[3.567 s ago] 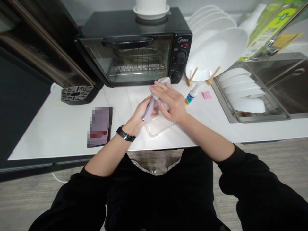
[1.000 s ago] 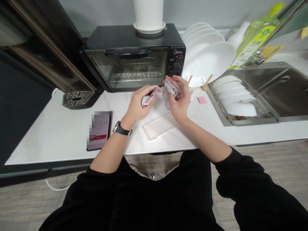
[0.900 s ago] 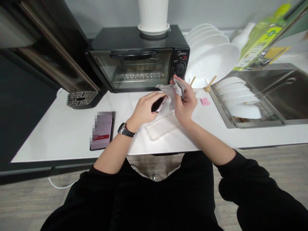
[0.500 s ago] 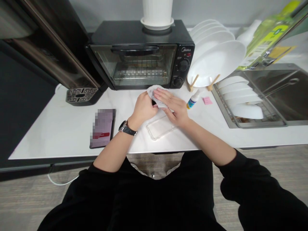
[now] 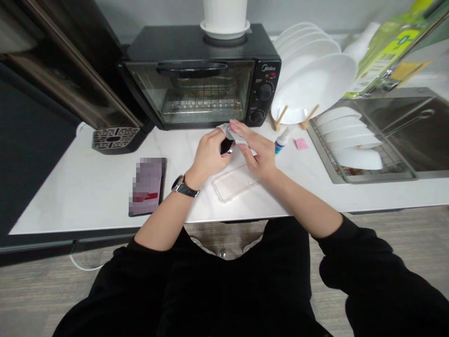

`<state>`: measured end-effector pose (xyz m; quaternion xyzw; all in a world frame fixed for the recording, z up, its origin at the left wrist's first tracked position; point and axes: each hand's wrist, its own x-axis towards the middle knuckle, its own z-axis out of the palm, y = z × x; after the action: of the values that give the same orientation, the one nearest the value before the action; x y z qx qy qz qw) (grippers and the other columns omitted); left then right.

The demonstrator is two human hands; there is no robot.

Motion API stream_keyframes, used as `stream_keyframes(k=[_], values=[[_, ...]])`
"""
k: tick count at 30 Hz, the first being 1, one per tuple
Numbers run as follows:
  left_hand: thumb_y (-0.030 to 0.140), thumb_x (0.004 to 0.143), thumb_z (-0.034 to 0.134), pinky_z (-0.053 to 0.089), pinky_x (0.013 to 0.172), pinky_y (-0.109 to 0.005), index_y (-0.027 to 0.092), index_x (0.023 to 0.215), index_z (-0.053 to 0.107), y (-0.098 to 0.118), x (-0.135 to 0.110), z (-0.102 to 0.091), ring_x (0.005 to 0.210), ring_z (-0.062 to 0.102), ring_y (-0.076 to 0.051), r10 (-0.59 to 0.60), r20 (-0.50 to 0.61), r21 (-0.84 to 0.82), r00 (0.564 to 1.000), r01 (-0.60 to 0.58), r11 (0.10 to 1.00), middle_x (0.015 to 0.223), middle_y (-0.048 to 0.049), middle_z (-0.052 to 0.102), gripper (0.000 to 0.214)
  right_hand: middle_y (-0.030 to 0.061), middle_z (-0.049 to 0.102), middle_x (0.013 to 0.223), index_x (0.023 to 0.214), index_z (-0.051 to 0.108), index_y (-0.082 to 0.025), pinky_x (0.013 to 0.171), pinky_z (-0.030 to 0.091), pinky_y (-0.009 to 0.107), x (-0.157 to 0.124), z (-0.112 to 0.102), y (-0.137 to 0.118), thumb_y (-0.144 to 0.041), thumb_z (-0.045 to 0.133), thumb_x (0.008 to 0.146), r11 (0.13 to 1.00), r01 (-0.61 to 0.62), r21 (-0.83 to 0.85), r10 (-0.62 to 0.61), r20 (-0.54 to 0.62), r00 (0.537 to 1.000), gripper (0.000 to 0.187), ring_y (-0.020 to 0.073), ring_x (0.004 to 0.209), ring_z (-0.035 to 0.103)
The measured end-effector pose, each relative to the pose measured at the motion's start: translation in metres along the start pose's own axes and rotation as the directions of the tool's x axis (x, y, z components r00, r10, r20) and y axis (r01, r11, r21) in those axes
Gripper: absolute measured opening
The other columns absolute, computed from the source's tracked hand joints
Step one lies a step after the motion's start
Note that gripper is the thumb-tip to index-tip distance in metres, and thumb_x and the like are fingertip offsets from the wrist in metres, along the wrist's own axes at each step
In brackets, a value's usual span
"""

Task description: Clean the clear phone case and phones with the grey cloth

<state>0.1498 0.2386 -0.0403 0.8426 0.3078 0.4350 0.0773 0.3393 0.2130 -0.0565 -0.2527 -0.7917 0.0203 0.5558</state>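
Note:
My left hand [image 5: 209, 154] is closed around a dark phone [image 5: 226, 146] with a shiny pinkish edge; most of it is hidden by my fingers and the cloth. In my right hand [image 5: 258, 153] is a thin light-grey cloth [image 5: 235, 135], pressed against the far end of the phone. Below both hands a clear phone case [image 5: 229, 187] lies on the white counter, its right end partly under my right wrist. A small spray bottle [image 5: 280, 141] with a blue label stands just beyond my right hand, partly covered by it.
Another phone [image 5: 149, 187], its screen lit, lies left of my left wrist. Behind are a black toaster oven [image 5: 206, 93] and a dispenser's drip tray [image 5: 115, 139]. To the right are a pink sticky note [image 5: 300, 143], racked white plates [image 5: 312, 89] and a sink [image 5: 403, 131] with bowls [image 5: 345, 131].
My right hand and the cloth have slid right across the phone, baring more of its dark surface and edge. My left hand still grips the phone. The camera view has shifted slightly.

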Motion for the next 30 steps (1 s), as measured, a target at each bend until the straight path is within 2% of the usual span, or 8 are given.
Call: stream_keyframes(k=[3,7,11,13,16,22,26,30], values=[[0.021,0.085,0.063,0.062,0.087,-0.041,0.021,0.098,0.065,-0.004,-0.002,0.002,0.096,0.076,-0.029,-0.001,-0.015,0.012,1.000,0.001,1.000,0.099,-0.0081,0.077,0.013,-0.0031,0.063,0.161,0.165,0.045,-0.040,0.129,0.049,0.053,0.000,0.001,-0.002,-0.041,0.043,0.113,1.000,0.023,-0.007,-0.023,0.031,0.999,0.052,0.0258,0.152,0.057],[0.031,0.087,0.068,0.063,0.095,-0.046,0.022,0.099,0.067,-0.010,-0.006,0.006,0.097,0.079,-0.031,-0.012,0.008,-0.046,1.000,0.012,0.999,0.096,-0.0079,0.079,0.015,0.0001,0.065,0.158,0.167,0.040,-0.037,0.128,0.049,0.055,0.000,0.002,-0.010,-0.041,0.042,0.113,0.989,0.151,0.009,-0.151,0.122,0.981,0.055,0.0240,0.153,0.056],[0.042,0.091,0.071,0.061,0.105,-0.044,0.022,0.114,0.068,-0.012,-0.008,0.008,0.110,0.079,-0.029,0.019,-0.026,-0.169,0.999,-0.023,0.985,0.114,-0.0103,0.080,0.031,0.0024,0.067,0.156,0.168,0.040,-0.035,0.127,0.049,0.051,0.001,0.003,-0.016,-0.037,0.043,0.112,0.972,0.233,0.039,-0.236,0.109,0.966,0.056,0.0213,0.153,0.056],[0.038,0.091,0.070,0.063,0.101,-0.043,0.022,0.109,0.069,-0.011,-0.007,0.008,0.106,0.079,-0.028,0.008,-0.029,-0.157,1.000,-0.013,0.987,0.109,-0.0091,0.081,0.024,0.0027,0.067,0.156,0.167,0.041,-0.034,0.127,0.049,0.050,0.001,0.003,-0.016,-0.036,0.044,0.112,0.974,0.221,0.042,-0.224,0.096,0.970,0.055,0.0213,0.153,0.056],[0.031,0.089,0.069,0.064,0.091,-0.043,0.022,0.097,0.067,-0.009,-0.004,0.006,0.095,0.078,-0.029,-0.004,-0.015,-0.072,1.000,0.003,0.997,0.095,-0.0064,0.078,0.012,0.0006,0.066,0.158,0.166,0.043,-0.037,0.128,0.049,0.054,0.001,0.003,-0.011,-0.039,0.043,0.113,0.991,0.132,0.022,-0.134,0.071,0.989,0.053,0.0234,0.153,0.056],[0.026,0.091,0.065,0.062,0.090,-0.040,0.019,0.102,0.067,-0.003,-0.001,0.002,0.099,0.076,-0.029,0.050,-0.010,-0.033,0.999,-0.050,0.998,0.105,-0.0097,0.078,0.013,-0.0021,0.065,0.158,0.163,0.047,-0.040,0.128,0.048,0.058,-0.001,0.003,0.000,-0.042,0.039,0.114,1.000,-0.003,-0.022,0.002,-0.004,1.000,0.050,0.0280,0.152,0.057],[0.026,0.089,0.068,0.063,0.091,-0.043,0.019,0.098,0.067,-0.004,-0.001,0.002,0.100,0.077,-0.031,0.012,-0.003,-0.032,1.000,-0.012,0.999,0.102,-0.0106,0.078,0.012,-0.0013,0.065,0.158,0.164,0.046,-0.039,0.128,0.049,0.057,-0.001,0.002,-0.004,-0.042,0.040,0.113,0.999,0.016,-0.032,-0.016,0.016,1.000,0.051,0.0271,0.153,0.056],[0.032,0.086,0.073,0.064,0.096,-0.046,0.020,0.104,0.069,-0.009,-0.005,0.004,0.102,0.078,-0.030,-0.040,0.020,-0.120,0.999,0.042,0.992,0.105,-0.0090,0.080,0.022,0.0021,0.067,0.157,0.167,0.042,-0.036,0.127,0.050,0.055,-0.001,0.002,-0.011,-0.040,0.043,0.113,0.989,0.146,-0.020,-0.144,0.087,0.986,0.054,0.0248,0.153,0.056]])
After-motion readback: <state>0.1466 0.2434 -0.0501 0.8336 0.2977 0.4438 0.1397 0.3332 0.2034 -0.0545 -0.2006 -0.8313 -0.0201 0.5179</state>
